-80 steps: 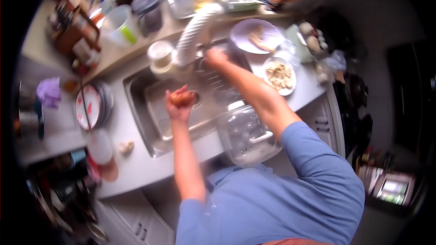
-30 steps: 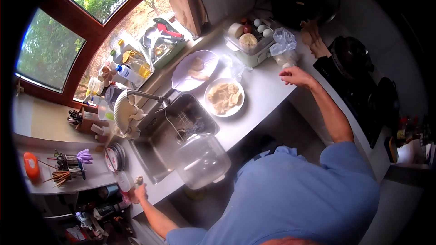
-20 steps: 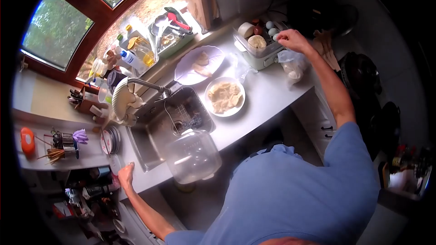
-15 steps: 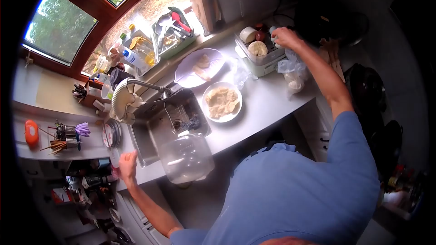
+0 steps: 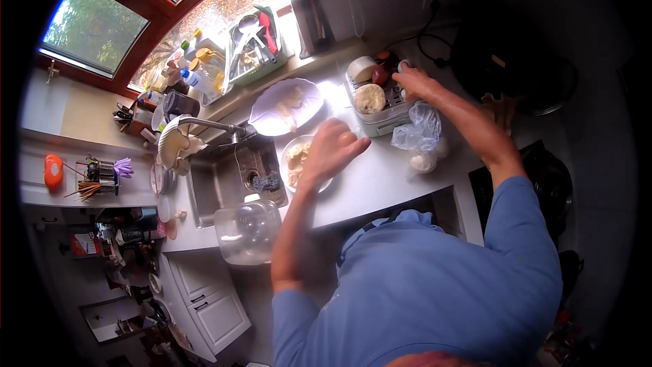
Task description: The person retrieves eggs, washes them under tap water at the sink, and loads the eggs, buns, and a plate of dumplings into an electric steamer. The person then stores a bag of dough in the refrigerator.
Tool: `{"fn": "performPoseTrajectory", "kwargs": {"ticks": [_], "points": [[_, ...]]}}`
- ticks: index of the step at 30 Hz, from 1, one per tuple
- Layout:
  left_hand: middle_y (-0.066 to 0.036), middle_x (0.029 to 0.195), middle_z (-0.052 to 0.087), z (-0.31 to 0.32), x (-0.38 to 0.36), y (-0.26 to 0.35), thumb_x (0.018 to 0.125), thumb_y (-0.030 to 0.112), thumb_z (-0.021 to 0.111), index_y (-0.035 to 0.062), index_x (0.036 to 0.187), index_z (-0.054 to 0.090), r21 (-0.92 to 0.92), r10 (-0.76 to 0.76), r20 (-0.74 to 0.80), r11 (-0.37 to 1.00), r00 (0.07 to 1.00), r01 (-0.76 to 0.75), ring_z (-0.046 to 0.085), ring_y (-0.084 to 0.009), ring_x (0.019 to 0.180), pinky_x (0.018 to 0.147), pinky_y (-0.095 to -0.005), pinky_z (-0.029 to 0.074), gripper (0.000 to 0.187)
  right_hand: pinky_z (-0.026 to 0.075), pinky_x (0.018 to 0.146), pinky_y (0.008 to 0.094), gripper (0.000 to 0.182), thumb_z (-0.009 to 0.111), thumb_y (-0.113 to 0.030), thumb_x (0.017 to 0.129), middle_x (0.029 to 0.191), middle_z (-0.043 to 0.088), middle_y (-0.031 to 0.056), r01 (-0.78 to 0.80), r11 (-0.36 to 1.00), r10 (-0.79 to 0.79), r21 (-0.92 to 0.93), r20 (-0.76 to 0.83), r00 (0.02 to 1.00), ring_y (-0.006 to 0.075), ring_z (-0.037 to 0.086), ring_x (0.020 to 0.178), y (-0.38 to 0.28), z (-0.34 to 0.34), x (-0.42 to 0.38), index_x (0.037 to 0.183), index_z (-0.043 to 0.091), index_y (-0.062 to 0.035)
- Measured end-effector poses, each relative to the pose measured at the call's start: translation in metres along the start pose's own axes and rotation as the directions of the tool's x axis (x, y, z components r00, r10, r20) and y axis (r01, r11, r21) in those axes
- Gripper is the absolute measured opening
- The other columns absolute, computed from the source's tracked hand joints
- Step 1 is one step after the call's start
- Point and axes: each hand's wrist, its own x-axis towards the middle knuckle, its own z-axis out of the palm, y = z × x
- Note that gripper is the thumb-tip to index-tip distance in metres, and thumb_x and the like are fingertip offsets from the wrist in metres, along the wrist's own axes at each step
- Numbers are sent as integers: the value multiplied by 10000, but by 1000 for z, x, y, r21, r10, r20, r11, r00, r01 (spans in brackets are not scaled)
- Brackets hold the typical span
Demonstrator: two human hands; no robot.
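One white steamer tray point(image 5: 380, 105) stands on the counter point(image 5: 380, 177) toward the back wall, and everything here is placed from it. Four or so foods show in it: a pale bun at its back left, a round tan one in front, something red at the back, and a pale egg by the right hand point(image 5: 415, 83). That hand rests on the tray's right end, fingers curled down among the foods; whether they pinch anything cannot be told. The left hand point(image 5: 334, 149) hovers left of the tray and nearer the person, fingers loosely bent and holding nothing, over one white bowl of food point(image 5: 293, 158). One plate point(image 5: 284, 106) lies left of the tray, one clear bag point(image 5: 421, 137) just in front of it. Left of the bowl is one sink point(image 5: 231, 180), with a clear dome lid point(image 5: 248, 231) at its front edge. Bare counter stretches from the tray to the near edge.
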Motion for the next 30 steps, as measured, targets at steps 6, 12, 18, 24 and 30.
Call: {"fn": "performPoseTrajectory", "kwargs": {"ticks": [6, 12, 18, 24, 30], "points": [[-131, 907, 540, 37, 47, 21, 733, 435, 698, -33, 736, 636, -159, 33, 17, 987, 999, -30, 559, -249, 813, 735, -365, 457, 473, 474, 892, 464, 595, 786, -213, 622, 1194, 434, 229, 12, 953, 40, 303, -167, 985, 429, 542, 1042, 4, 8, 6, 1145, 526, -98], [-182, 782, 552, 59, 89, 38, 726, 457, 684, -49, 702, 618, -149, 58, 42, 988, 997, -51, 557, -271, 737, 676, -390, 451, 511, 482, 864, 472, 514, 747, -230, 712, 1255, 414, 243, 61, 939, 23, 337, -240, 971, 424, 519, 1097, 9, 2, 7, 1146, 516, -80], [-229, 705, 652, 101, 158, 29, 674, 510, 667, -57, 754, 668, -81, -97, -22, 992, 995, 95, 648, -368, 725, 711, -444, 509, 573, 526, 748, 374, 276, 612, -149, 835, 963, 631, 142, 255, 819, -33, 514, -401, 915, 301, 640, 854, 50, -24, 10, 1089, 603, -43], [-102, 632, 611, 157, 218, 4, 732, 495, 640, -15, 772, 666, -491, -317, 135, 801, 939, 341, 604, -196, 584, 529, -325, 475, 512, 481, 879, 289, 457, 590, 6, 745, 1085, 603, 87, 174, 585, -286, 792, 1, 958, 147, 572, 992, 64, -81, -44, 1198, 571, -50], [-93, 690, 617, 169, 226, 9, 764, 400, 625, 9, 847, 663, -630, -373, 280, 624, 885, 462, 574, -164, 535, 437, -327, 422, 402, 503, 852, 316, 491, 727, -37, 674, 1123, 588, 92, 261, 652, -284, 712, -91, 955, 190, 588, 1007, 56, -62, -47, 1142, 579, -56]]}}
